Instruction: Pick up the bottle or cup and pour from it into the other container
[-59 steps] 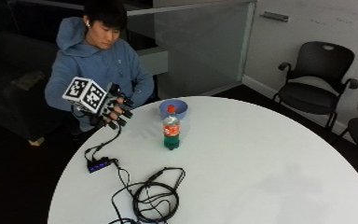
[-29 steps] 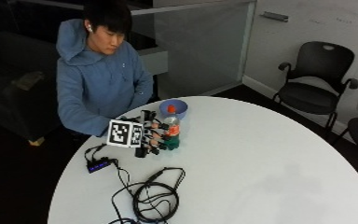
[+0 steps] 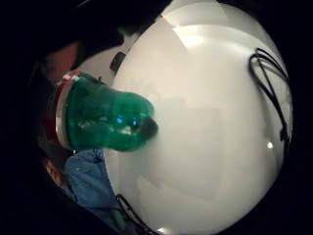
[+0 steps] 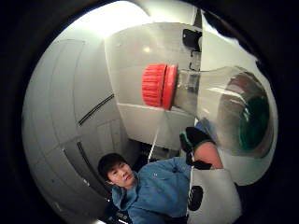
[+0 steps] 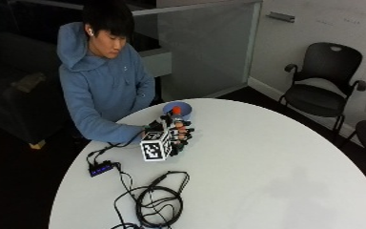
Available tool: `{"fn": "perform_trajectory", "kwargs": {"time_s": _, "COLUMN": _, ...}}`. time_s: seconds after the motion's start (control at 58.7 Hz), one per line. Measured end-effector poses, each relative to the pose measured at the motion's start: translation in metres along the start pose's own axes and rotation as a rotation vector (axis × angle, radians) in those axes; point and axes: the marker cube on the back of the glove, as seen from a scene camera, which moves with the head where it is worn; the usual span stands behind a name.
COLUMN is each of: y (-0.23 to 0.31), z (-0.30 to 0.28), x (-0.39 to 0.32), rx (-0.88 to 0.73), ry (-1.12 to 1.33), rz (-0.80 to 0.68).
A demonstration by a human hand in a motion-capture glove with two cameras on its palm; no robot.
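Since half a second ago the hand (image 5: 178, 135) has closed in from beside the bottle (image 5: 177, 125) — its fingers now wrap the bottle's body. From the outside view the bottle stands upright on the table (image 5: 265, 162), near the edge closest to the person, its red cap (image 5: 177, 110) showing above the glove. In the palm views the green lower body (image 3: 105, 120) and the cap (image 4: 159, 86) fill much of the picture, the base touching the tabletop. Just behind the bottle sits the blue bowl (image 5: 179, 107). A coil of black cable (image 5: 156, 202) lies well apart, toward the near edge.
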Motion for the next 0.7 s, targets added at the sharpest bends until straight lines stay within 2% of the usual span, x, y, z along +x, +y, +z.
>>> {"fn": "perform_trajectory", "kwargs": {"time_s": 0.136, "y": -0.003, "z": 0.017, "x": -0.002, "rx": 0.045, "ry": -0.026, "rz": -0.026}}
{"fn": "perform_trajectory", "kwargs": {"time_s": 0.392, "y": -0.007, "z": 0.028, "x": -0.007, "rx": 0.248, "ry": -0.061, "rz": -0.018}}
{"fn": "perform_trajectory", "kwargs": {"time_s": 0.562, "y": -0.007, "z": 0.036, "x": -0.023, "rx": 0.166, "ry": 0.070, "rz": 0.004}}
{"fn": "perform_trajectory", "kwargs": {"time_s": 0.699, "y": -0.009, "z": 0.049, "x": -0.050, "rx": 0.028, "ry": 0.301, "rz": 0.005}}
